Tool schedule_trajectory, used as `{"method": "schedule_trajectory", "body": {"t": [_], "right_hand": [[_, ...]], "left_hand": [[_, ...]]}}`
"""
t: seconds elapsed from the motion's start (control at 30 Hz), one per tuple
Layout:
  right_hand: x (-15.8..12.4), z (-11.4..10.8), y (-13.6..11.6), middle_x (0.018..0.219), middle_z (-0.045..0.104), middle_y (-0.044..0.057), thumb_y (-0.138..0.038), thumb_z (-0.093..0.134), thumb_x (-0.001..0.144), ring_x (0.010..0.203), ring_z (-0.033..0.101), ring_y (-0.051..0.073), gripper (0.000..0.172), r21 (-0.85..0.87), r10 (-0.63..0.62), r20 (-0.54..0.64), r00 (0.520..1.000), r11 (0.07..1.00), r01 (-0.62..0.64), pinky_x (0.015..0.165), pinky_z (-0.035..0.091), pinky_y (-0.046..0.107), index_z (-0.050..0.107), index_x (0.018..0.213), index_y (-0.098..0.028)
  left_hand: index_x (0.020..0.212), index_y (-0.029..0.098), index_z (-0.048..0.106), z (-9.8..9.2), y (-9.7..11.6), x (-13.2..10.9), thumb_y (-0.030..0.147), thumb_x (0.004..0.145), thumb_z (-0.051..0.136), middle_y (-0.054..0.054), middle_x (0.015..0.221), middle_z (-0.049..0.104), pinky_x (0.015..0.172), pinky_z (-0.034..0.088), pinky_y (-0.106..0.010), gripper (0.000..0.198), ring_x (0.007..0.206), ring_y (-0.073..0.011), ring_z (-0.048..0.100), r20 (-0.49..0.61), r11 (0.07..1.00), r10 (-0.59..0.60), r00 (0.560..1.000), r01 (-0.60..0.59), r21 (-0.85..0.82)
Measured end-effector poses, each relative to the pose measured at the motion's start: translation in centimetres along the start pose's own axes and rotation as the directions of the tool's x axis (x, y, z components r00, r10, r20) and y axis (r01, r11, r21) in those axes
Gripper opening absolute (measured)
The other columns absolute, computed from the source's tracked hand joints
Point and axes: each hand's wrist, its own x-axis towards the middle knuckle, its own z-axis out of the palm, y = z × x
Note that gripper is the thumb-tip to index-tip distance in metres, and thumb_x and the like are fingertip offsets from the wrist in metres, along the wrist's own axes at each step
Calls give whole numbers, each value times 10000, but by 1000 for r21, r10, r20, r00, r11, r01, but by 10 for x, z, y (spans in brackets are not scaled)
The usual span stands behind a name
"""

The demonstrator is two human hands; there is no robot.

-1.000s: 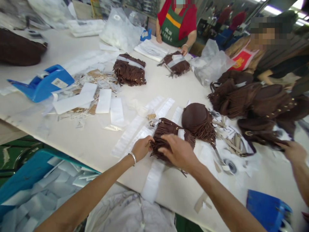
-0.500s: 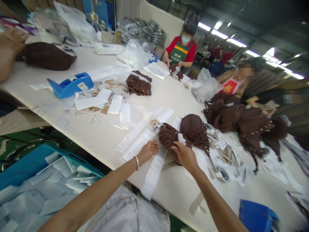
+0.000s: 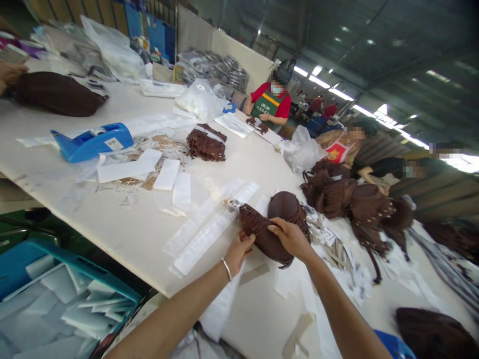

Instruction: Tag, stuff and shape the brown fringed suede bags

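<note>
Between my hands a small brown fringed bag point(image 3: 266, 241) is tilted up from the table, its smooth side facing me. My left hand point(image 3: 240, 251) grips its lower left edge, thumb against the brown material; a pale bracelet circles that wrist. My right hand point(image 3: 290, 238) clasps the upper right part, with the thumb on top and the other fingers partly hidden. Just behind lies a second brown bag point(image 3: 286, 207) with a smooth round face and fringe. Beside the held bag's left end is a small shiny metal piece with a tag point(image 3: 232, 204). White padded strips point(image 3: 213, 244) lie below.
A blue tape dispenser point(image 3: 95, 142), paper scraps point(image 3: 147, 167) and another fringed bag point(image 3: 206, 142) lie at left and centre. Brown bags point(image 3: 348, 199) pile up at right. A teal crate point(image 3: 86, 264) of white sheets stands lower left. A co-worker in a green apron point(image 3: 268, 105) stands across the table.
The bag has been turned from its fringed face to its smooth side. My left hand has closed on its edge. A blurred brown bag now shows at lower right, and the view has shifted.
</note>
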Motion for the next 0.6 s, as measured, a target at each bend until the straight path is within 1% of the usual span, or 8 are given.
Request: {"method": "schedule_trajectory", "body": {"t": [0.1,0.2,0.3,0.4,0.43,0.5,0.57,0.6], "right_hand": [[7,-8,6,792,677,15,-367,426,929,723,619,180,251,-61,9,7,1000,998,-8,661,430,274,620,978,-216],[10,-6,8,868,702,42,-338,422,945,771,645,191,245,-232,15,-76,997,972,-33,686,433,277,607,1042,-209],[8,8,6,977,694,90,-287,389,966,859,651,206,259,-434,-65,-171,983,901,-16,714,439,281,571,1117,-181],[5,29,4,980,675,114,-280,376,976,907,637,218,278,-543,-148,-190,971,839,22,748,452,288,548,1160,-163],[3,34,4,971,670,113,-285,369,980,910,634,220,286,-550,-156,-184,970,835,30,758,458,293,544,1170,-163],[-4,41,4,1006,662,109,-297,355,984,942,631,224,305,-507,-151,-173,973,861,44,783,474,307,520,1209,-172],[-17,42,6,1137,636,110,-323,378,976,1038,614,232,348,-403,-127,-188,974,914,41,845,485,336,459,1287,-189],[-26,41,8,1203,615,108,-341,406,964,1082,601,237,388,-340,-95,-209,973,940,19,876,486,354,422,1324,-200]], "left_hand": [[1157,214,559,-3,1,5,556,760,666,-75,1162,634,754,471,-279,534,991,-186,599,0,999,30,1000,-30,43],[1164,175,583,-5,5,5,600,770,632,-104,1110,671,775,499,-313,581,1002,-221,621,38,993,46,998,-50,103],[1189,157,583,-7,6,3,606,762,637,-129,1096,687,752,527,-352,622,978,-259,646,31,977,51,998,-56,207],[1191,171,587,-8,5,4,567,743,676,-124,1112,689,802,517,-376,604,992,-268,644,-59,929,118,991,-90,359],[1173,175,599,-8,5,4,547,729,700,-120,1109,691,840,500,-382,588,1005,-270,637,-91,903,155,984,-104,416],[1104,176,642,-10,5,6,516,696,738,-115,1060,704,887,463,-398,539,1002,-283,629,-133,839,221,966,-119,531],[1026,178,679,-12,6,8,526,699,728,-109,972,718,872,448,-409,480,957,-296,633,-138,769,260,956,-118,629],[1002,182,689,-14,7,9,541,717,705,-103,934,721,851,449,-406,459,930,-295,636,-129,736,272,954,-119,667]]}}
